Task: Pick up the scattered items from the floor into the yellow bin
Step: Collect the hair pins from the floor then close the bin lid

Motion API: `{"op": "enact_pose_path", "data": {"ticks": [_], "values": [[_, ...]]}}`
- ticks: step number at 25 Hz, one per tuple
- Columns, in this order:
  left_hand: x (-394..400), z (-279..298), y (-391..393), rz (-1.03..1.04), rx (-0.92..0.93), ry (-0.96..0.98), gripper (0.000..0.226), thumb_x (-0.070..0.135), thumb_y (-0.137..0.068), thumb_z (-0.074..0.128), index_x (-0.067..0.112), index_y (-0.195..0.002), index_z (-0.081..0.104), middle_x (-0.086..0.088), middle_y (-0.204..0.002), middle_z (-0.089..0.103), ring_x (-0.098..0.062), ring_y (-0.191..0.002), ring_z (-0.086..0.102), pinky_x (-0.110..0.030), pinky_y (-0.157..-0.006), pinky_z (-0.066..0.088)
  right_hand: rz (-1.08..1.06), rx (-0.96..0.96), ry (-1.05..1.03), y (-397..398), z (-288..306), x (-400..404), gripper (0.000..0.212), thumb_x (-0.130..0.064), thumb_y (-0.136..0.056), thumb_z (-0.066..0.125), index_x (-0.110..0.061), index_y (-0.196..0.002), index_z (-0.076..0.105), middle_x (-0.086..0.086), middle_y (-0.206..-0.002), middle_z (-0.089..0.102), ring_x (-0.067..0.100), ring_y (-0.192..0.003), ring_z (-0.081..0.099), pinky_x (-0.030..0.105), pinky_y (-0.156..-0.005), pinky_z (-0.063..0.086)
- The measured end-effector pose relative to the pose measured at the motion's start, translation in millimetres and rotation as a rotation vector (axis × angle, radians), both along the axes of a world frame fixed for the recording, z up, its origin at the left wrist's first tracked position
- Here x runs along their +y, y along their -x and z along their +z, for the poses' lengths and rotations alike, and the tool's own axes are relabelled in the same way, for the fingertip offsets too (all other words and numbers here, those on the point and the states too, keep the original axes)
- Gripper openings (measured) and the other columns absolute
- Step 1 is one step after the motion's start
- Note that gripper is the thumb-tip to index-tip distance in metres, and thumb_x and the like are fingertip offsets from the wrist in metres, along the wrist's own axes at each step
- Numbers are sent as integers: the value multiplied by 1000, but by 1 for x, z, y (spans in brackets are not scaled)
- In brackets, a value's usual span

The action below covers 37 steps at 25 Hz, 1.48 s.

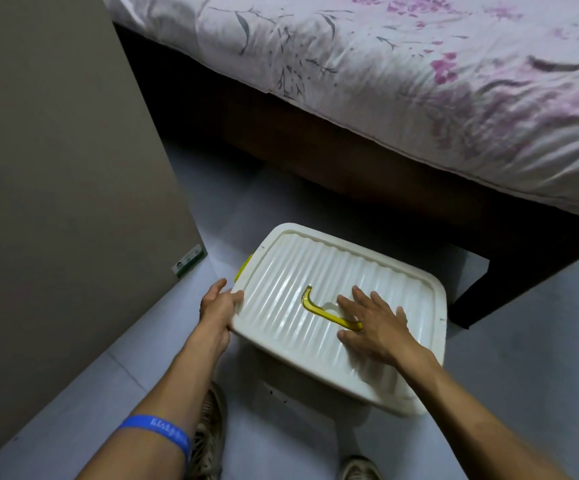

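Observation:
A storage bin stands on the grey floor in front of me, covered by a ribbed white lid (pixel 291 271) with a yellow handle (pixel 319 308) in its middle and a yellow latch (pixel 243 268) on its left side. My left hand (pixel 219 306) grips the lid's left corner edge. My right hand (pixel 374 323) lies flat on the lid, fingers spread, over the right end of the yellow handle. The bin's body is hidden under the lid. No scattered items show on the floor.
A bed with a floral sheet (pixel 419 81) and dark wooden frame (pixel 350 174) stands behind the bin. A tall brown cabinet side (pixel 56 168) rises at the left. My two shoes (pixel 212 434) stand on the tiled floor (pixel 281 445) just before the bin.

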<state>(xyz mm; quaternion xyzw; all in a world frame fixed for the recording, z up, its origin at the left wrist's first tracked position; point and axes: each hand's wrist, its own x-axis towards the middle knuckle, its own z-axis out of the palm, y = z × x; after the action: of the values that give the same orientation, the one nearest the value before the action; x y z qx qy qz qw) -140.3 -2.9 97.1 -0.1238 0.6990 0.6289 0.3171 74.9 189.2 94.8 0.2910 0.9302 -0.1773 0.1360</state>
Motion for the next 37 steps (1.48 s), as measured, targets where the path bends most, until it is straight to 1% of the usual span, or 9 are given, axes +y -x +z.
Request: {"op": "enact_pose_path", "data": {"ticks": [6,10,15,21,24,27,31,35,37], "values": [[3,10,9,-37,-176,-10,34,8,-81,58,6,-115,59,-13,-101,68,-32,-83,66,-38,-69,54,1,2,7,-1,3,-2,70,-60,-91,50,-47,-150,14,-9,-164,-3,25,-151,-3,62,-115,3],[3,2,17,-56,-93,-45,69,-5,-85,58,22,-146,40,-5,-142,49,-29,-107,59,-48,-91,53,3,9,9,-2,7,-4,70,-57,-91,52,-45,-150,16,-8,-164,0,26,-151,-1,62,-115,4],[11,8,11,-217,138,128,51,-2,-90,54,31,-129,59,2,-119,59,-9,-87,57,-22,-55,46,-7,-7,43,0,15,-5,70,-54,-91,54,-45,-150,17,-8,-164,0,25,-151,-2,62,-115,3],[38,26,-18,-647,869,795,45,9,-86,52,22,-129,56,-9,-132,56,-29,-114,50,-41,-96,43,-18,-4,44,0,13,-6,70,-54,-92,53,-45,-150,16,-8,-164,-2,25,-151,-4,62,-115,1],[70,26,-87,-1217,989,549,60,44,-95,50,33,-150,29,0,-160,26,-25,-147,23,-45,-117,21,3,57,89,-9,15,-5,63,-48,-93,54,-40,-150,27,-6,-164,7,23,-151,3,58,-116,0],[82,20,-118,-1458,937,647,71,60,-88,53,40,-149,25,2,-163,13,-28,-150,7,-56,-116,17,-309,436,203,-43,7,-4,49,-27,-92,59,-26,-140,49,-3,-158,31,19,-146,25,41,-118,17],[79,21,-118,-1479,980,714,74,55,-87,59,41,-149,21,3,-164,1,-28,-151,-2,-58,-116,12,-921,514,121,-87,-14,-6,83,-38,-81,70,-22,-149,26,2,-157,29,27,-140,33,47,-115,29],[78,21,-120,-1475,964,698,75,55,-88,59,41,-151,20,4,-165,-1,-26,-151,-4,-58,-117,10,-1449,692,862,-104,-18,2,76,-41,-64,86,-7,-124,55,8,-105,71,24,-83,72,32,-68,58],[78,21,-119,-1465,959,689,75,55,-88,58,41,-151,20,4,-165,-1,-26,-151,-4,-58,-117,10,-1409,685,723,-105,-20,0,54,-42,-67,85,-11,-105,64,3,-90,73,19,-70,71,25,-57,53]]}}
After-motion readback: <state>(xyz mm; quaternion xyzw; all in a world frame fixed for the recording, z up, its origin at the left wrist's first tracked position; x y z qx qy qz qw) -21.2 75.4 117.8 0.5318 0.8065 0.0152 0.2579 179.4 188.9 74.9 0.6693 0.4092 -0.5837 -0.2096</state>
